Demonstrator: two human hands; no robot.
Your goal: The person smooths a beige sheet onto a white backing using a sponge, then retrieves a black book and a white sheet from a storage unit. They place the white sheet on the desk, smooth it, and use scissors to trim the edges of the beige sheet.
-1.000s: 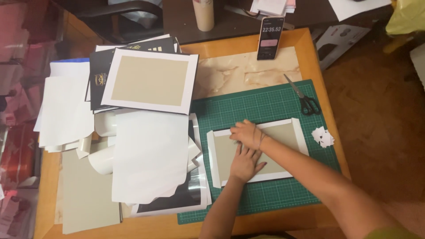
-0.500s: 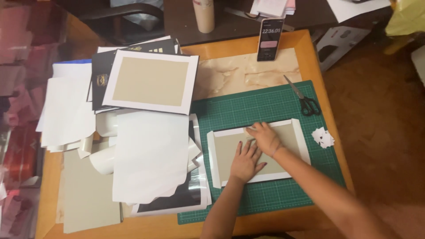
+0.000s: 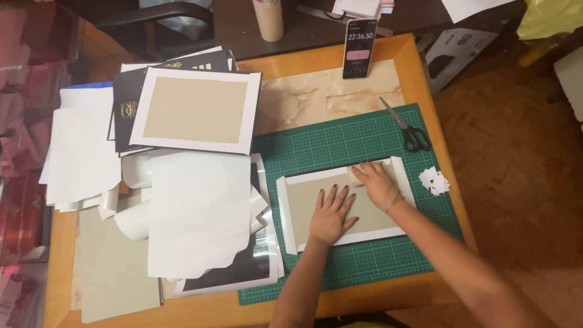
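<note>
Two hands press on one board (image 3: 316, 200) at lower centre-right of the frame, lying on the green mat (image 3: 340, 140). We keep the left hand (image 3: 331, 212) flat, fingers spread, holding nothing. The right hand (image 3: 376, 185) lies on the board's upper edge, fingers together over the white flap (image 3: 328, 176) there, pushing it down rather than gripping.

By our judgement the wrapping is partly done: white paper borders fold up around the grey board, the left and right flaps stand raised, and the top one is under the hand; the bottom strip lies flat. A finished-looking panel (image 3: 194, 109) tops a stack at upper left.

Scissors (image 3: 410, 130) lie at the mat's upper right, white scraps (image 3: 433, 180) at right. Loose sheets (image 3: 197, 212) crowd the left of the wooden table (image 3: 425, 97). A phone (image 3: 358, 48) stands at top centre, a paper cup (image 3: 268, 18) beyond it, brown floor to the right.
</note>
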